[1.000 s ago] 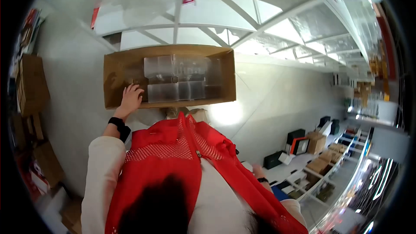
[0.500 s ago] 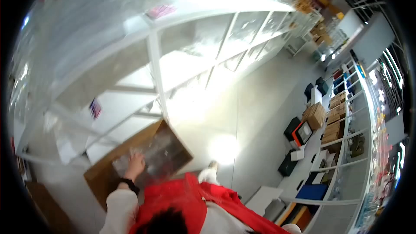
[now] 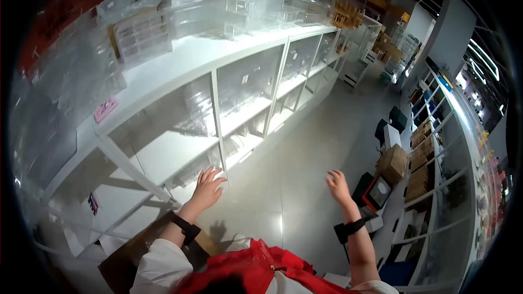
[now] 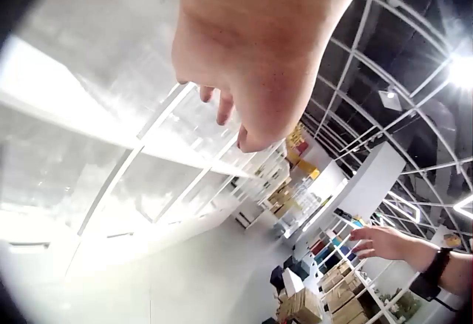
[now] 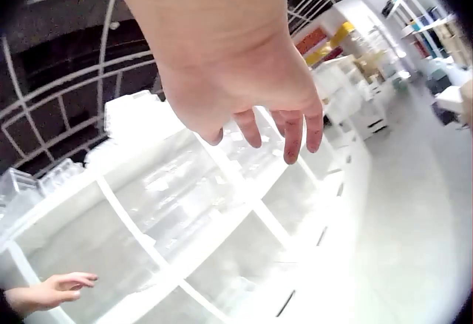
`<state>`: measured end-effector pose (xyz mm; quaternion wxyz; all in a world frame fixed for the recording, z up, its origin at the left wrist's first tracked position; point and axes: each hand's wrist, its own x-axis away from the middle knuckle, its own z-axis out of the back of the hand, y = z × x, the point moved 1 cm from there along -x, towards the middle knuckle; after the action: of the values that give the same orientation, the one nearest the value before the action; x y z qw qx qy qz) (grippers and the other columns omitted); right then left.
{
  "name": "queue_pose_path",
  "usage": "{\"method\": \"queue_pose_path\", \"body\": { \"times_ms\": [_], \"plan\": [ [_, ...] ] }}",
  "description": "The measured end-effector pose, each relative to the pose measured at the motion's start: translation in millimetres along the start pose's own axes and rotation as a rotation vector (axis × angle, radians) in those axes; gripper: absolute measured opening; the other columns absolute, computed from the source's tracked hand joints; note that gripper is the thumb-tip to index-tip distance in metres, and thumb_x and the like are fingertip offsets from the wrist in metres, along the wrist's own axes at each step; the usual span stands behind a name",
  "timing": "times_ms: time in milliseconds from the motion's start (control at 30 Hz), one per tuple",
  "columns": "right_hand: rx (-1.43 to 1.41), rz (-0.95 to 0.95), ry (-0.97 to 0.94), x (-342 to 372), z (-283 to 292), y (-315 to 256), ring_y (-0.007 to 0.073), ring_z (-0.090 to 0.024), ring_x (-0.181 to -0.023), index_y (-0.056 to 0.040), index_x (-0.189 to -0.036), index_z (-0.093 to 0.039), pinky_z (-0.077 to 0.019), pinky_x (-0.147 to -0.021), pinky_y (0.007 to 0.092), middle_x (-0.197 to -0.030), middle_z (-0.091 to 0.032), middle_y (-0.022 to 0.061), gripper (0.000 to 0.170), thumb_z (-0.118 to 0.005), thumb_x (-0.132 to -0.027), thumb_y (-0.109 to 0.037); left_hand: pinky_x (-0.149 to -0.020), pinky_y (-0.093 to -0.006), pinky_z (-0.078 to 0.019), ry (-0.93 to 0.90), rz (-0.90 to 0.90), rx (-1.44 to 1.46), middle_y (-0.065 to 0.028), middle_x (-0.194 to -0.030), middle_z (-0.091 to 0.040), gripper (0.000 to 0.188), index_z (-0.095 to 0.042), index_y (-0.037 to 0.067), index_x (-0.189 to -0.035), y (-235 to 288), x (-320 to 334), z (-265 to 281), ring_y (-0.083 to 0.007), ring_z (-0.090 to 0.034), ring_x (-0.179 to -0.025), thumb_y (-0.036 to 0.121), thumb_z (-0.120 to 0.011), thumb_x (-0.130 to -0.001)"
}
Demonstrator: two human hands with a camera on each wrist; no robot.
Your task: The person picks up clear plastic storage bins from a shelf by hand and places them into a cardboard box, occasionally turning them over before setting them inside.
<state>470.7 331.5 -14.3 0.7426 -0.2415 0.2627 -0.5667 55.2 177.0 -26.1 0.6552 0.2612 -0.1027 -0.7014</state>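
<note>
In the head view the left hand (image 3: 206,189) is raised in the air, fingers spread and holding nothing, above and beyond the cardboard box (image 3: 126,256) at the lower left. The right hand (image 3: 338,186) hangs over the aisle with bent, relaxed fingers and nothing in them. Past the left hand runs a white shelf unit (image 3: 214,109) with clear plastic boxes (image 3: 247,83) in its compartments. The left wrist view shows the left hand (image 4: 247,80) with its fingers partly hidden; in the right wrist view the right hand's fingers (image 5: 293,135) are loosely spread.
More clear containers (image 3: 143,37) and a pink packet (image 3: 105,109) lie on top of the shelf unit. Across the floor (image 3: 294,152), at the right, are a brown carton (image 3: 392,162), dark bins and a second shelf unit (image 3: 430,185) with cardboard stacks.
The left hand has left the inside of the cardboard box and risen. The right hand has come up into view in front of the body. The head view has turned toward the shelves, leaving the box lower.
</note>
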Motion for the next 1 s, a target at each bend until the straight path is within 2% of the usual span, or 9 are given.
{"method": "queue_pose_path", "body": {
  "times_ms": [67, 167, 300, 467, 533, 633, 700, 833, 1000],
  "plan": [
    [-0.185, 0.077, -0.159, -44.0, -24.0, -36.6, 0.0326, -0.052, -0.103, -0.004, -0.119, -0.049, -0.0446, -0.086, 0.0379, -0.135, -0.028, 0.0196, 0.038, -0.054, -0.087, -0.024, -0.107, -0.0473, -0.0178, 0.068, -0.039, -0.009, -0.0098, -0.127, -0.043, 0.027, -0.059, 0.012, -0.104, 4.7, -48.3, 27.0, -0.0331, -0.027, -0.128, 0.01, -0.057, -0.077],
    [-0.043, 0.231, -0.192, -93.8, -52.8, -64.4, 0.0352, -0.054, -0.1, -0.0053, -0.122, -0.046, -0.0458, -0.086, 0.0382, -0.139, -0.017, 0.0224, 0.043, -0.058, -0.085, -0.024, -0.1, -0.0436, -0.0304, 0.24, -0.119, -0.041, -0.0109, -0.125, -0.045, 0.03, -0.059, 0.009, -0.105, 12.5, -122.5, 77.2, -0.0327, -0.038, -0.12, 0.004, -0.058, -0.075],
    [0.118, 0.155, -0.163, -162.9, -89.0, 6.9, 0.0362, -0.057, -0.096, -0.0036, -0.123, -0.044, -0.0465, -0.087, 0.0397, -0.14, -0.01, 0.0253, 0.05, -0.061, -0.083, -0.029, -0.095, -0.0403, -0.0367, 0.501, -0.273, -0.191, -0.0115, -0.124, -0.047, 0.033, -0.057, 0.008, -0.106, 40.8, -222.6, 158.5, -0.0321, -0.045, -0.114, 0.003, -0.057, -0.074],
    [-0.081, -0.166, -0.141, -190.8, -64.3, 91.9, 0.0363, -0.056, -0.099, -0.0038, -0.121, -0.046, -0.0463, -0.085, 0.038, -0.139, -0.015, 0.0251, 0.047, -0.059, -0.084, -0.029, -0.093, -0.0385, -0.0388, 0.754, -0.485, -0.499, -0.0097, -0.124, -0.047, 0.043, -0.051, 0.009, -0.115, 72.4, -353.8, 241.1, -0.0305, -0.046, -0.112, 0.001, -0.056, -0.073],
    [-0.069, -0.274, -0.09, -188.9, -55.5, 133.2, 0.0398, -0.05, -0.106, -0.0015, -0.118, -0.049, -0.0437, -0.089, 0.0398, -0.135, -0.021, 0.0275, 0.047, -0.059, -0.083, -0.031, -0.096, -0.0393, -0.0376, 0.748, -0.452, -0.83, -0.0084, -0.128, -0.043, 0.058, -0.042, 0.012, -0.126, 68.8, -402.0, 264.7, -0.0297, -0.045, -0.114, -0.001, -0.057, -0.072],
    [0.071, -0.295, -0.067, -192.8, -54.3, 217.0, 0.0427, -0.041, -0.114, 0.0007, -0.115, -0.051, -0.0389, -0.094, 0.0426, -0.13, -0.029, 0.0301, 0.047, -0.059, -0.083, -0.033, -0.098, -0.0394, -0.0362, 0.677, -0.443, -1.053, -0.0079, -0.133, -0.039, 0.073, -0.031, 0.014, -0.134, 52.8, -457.5, 290.3, -0.0292, -0.043, -0.117, -0.002, -0.06, -0.07],
    [0.006, -0.418, -0.092, -206.4, -40.3, 239.2, 0.043, -0.036, -0.118, 0.0003, -0.115, -0.052, -0.0347, -0.097, 0.0443, -0.129, -0.03, 0.0303, 0.046, -0.057, -0.083, -0.033, -0.099, -0.039, -0.0357, 0.616, -0.43, -0.988, -0.0083, -0.134, -0.037, 0.077, -0.028, 0.015, -0.136, 44.7, -475.3, 298.4, -0.0293, -0.042, -0.118, -0.002, -0.061, -0.069],
    [0.021, -0.517, -0.149, -265.3, -24.9, 282.3, 0.0427, -0.038, -0.116, 0.0005, -0.113, -0.053, -0.0351, -0.096, 0.0442, -0.126, -0.036, 0.0294, 0.045, -0.055, -0.084, -0.033, -0.099, -0.0375, -0.0363, 0.555, -0.324, -0.827, -0.0087, -0.137, -0.035, 0.077, -0.029, 0.013, -0.136, 33.8, -494.7, 299.1, -0.0296, -0.04, -0.12, -0.002, -0.062, -0.069],
    [0.025, -0.323, -0.203, -377.9, -2.9, 301.0, 0.041, -0.039, -0.115, 0.0015, -0.112, -0.054, -0.0358, -0.096, 0.0421, -0.125, -0.038, 0.0283, 0.043, -0.055, -0.084, -0.032, -0.093, -0.0367, -0.0411, 0.53, -0.22, -0.981, -0.0084, -0.131, -0.04, 0.074, -0.031, 0.015, -0.134, 55.4, -494.6, 283.8, -0.0296, -0.045, -0.114, -0.003, -0.061, -0.069]
  ]
}}
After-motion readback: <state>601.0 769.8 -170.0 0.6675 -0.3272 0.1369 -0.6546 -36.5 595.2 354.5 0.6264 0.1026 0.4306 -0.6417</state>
